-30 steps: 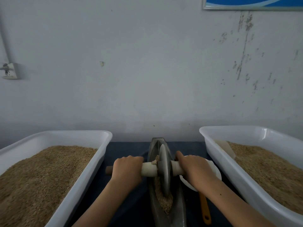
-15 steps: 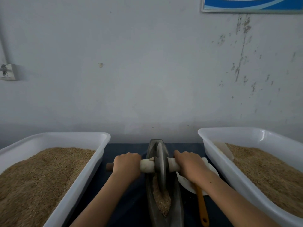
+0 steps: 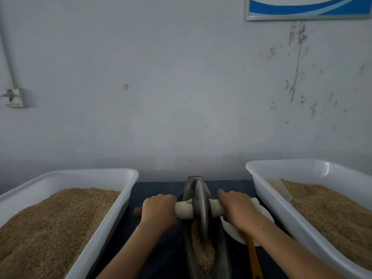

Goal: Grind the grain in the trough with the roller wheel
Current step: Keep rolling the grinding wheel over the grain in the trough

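Observation:
A narrow dark metal trough (image 3: 223, 252) runs away from me down the middle of the table. Brown ground grain (image 3: 204, 252) lies in its near half. The grey roller wheel (image 3: 200, 210) stands upright in the trough's far half, on a white-wrapped axle handle (image 3: 183, 211). My left hand (image 3: 159, 210) grips the handle left of the wheel, and the handle's brown wooden end (image 3: 137, 212) sticks out beyond it. My right hand (image 3: 236, 209) grips the handle right of the wheel.
A white tub of grain (image 3: 112, 216) stands on the left and another white tub (image 3: 271, 200) on the right, both close to my forearms. A white bowl (image 3: 259, 220) and an orange handle (image 3: 253, 258) lie under my right wrist. The wall is just behind the trough.
Both hands have pushed the wheel away from me along the trough, toward its far end. More ground grain now shows in the near half.

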Tool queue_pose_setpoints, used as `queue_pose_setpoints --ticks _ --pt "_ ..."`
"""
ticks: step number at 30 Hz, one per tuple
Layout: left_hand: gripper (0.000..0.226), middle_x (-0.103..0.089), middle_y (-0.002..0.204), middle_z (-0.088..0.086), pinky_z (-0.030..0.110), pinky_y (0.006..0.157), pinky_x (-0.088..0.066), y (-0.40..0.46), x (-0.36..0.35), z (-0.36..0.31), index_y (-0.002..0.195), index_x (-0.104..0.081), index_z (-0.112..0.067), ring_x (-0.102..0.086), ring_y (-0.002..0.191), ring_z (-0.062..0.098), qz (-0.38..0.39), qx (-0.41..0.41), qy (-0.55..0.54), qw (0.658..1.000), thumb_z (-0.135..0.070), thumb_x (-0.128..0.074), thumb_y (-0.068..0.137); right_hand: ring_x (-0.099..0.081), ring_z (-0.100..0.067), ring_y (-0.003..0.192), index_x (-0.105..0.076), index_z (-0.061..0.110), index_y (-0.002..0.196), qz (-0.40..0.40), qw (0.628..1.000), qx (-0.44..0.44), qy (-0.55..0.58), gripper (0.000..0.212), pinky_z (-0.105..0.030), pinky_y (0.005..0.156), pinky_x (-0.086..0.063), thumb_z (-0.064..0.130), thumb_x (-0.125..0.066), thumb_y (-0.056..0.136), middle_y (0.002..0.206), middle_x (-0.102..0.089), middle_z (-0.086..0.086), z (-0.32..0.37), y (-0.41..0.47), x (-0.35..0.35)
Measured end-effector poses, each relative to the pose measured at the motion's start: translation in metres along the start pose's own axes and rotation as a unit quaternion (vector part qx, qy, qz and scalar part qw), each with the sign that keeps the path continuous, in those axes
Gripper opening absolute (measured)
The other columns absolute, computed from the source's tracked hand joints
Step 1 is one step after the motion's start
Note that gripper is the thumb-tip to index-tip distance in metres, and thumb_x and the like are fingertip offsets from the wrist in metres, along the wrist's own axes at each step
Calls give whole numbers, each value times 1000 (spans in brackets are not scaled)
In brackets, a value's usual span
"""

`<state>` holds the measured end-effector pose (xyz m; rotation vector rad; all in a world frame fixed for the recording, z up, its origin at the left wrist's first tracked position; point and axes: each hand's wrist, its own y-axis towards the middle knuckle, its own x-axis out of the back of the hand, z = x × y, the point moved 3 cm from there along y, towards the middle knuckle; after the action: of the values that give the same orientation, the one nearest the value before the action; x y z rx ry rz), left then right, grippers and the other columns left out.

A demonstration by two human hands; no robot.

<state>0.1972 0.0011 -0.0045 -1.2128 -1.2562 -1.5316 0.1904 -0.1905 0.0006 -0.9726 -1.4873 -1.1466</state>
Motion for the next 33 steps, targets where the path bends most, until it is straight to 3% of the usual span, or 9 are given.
queue_pose_setpoints --ticks 3,7,11,17,21,24,29,33 --pt "24 -63 104 -3 27 75 -36 2 1 0 110 -57 -25 -58 94 14 5 3 0 1000 -32 -58 87 -58 -27 99 -42 18 101 8 1000 3 -2 20 -30 70 -32 10 -56 89 109 -60 -8 -1 5 0" --pt "25 -62 105 -2 27 74 -36 -2 3 -2 111 -57 -24 -59 95 16 1 7 10 1000 -31 -58 87 -57 -26 97 -34 19 94 5 1000 9 -7 23 -30 69 -31 9 -54 89 107 -58 -7 0 -1 1" --pt "25 -62 108 -2 27 76 -37 -12 1 -3 114 -56 -24 -59 97 15 0 7 20 1000 -29 -57 89 -50 -19 83 -46 17 109 -5 1000 10 6 22 -28 70 -32 10 -54 90 103 -58 -3 1 -14 2" --pt "26 -61 109 -3 27 77 -36 -20 -3 -2 115 -53 -26 -58 97 13 -16 -5 19 1000 -30 -57 89 -58 -23 106 -43 15 125 24 1000 0 2 38 -33 84 -43 11 -58 90 117 -59 -8 3 -23 -1" --pt "27 -62 109 -4 27 78 -39 -13 -5 -2 115 -54 -29 -58 98 14 -22 2 5 1000 -28 -57 89 -57 -23 103 -45 15 120 23 1000 3 8 30 -29 75 -35 9 -54 92 116 -59 -7 2 -14 1" --pt "27 -63 107 -4 26 74 -37 -6 -4 -2 114 -56 -29 -59 97 15 -26 7 8 1000 -26 -58 88 -56 -24 96 -42 17 105 18 1000 6 0 19 -30 73 -33 7 -52 92 114 -59 -9 2 -4 3" --pt "28 -63 109 -3 29 81 -42 -1 -1 -2 116 -54 -28 -59 99 15 -28 -5 4 1000 -28 -58 89 -56 -26 96 -33 18 98 6 1000 9 -9 22 -30 70 -30 4 -49 91 112 -58 -12 1 1 2" --pt "31 -62 111 -4 27 80 -42 -11 -2 -1 120 -46 -28 -59 98 13 -49 -26 -8 998 -30 -56 91 -54 -24 88 -41 17 106 -4 1000 12 -10 21 -30 69 -31 6 -52 91 102 -57 -8 1 -8 -1"
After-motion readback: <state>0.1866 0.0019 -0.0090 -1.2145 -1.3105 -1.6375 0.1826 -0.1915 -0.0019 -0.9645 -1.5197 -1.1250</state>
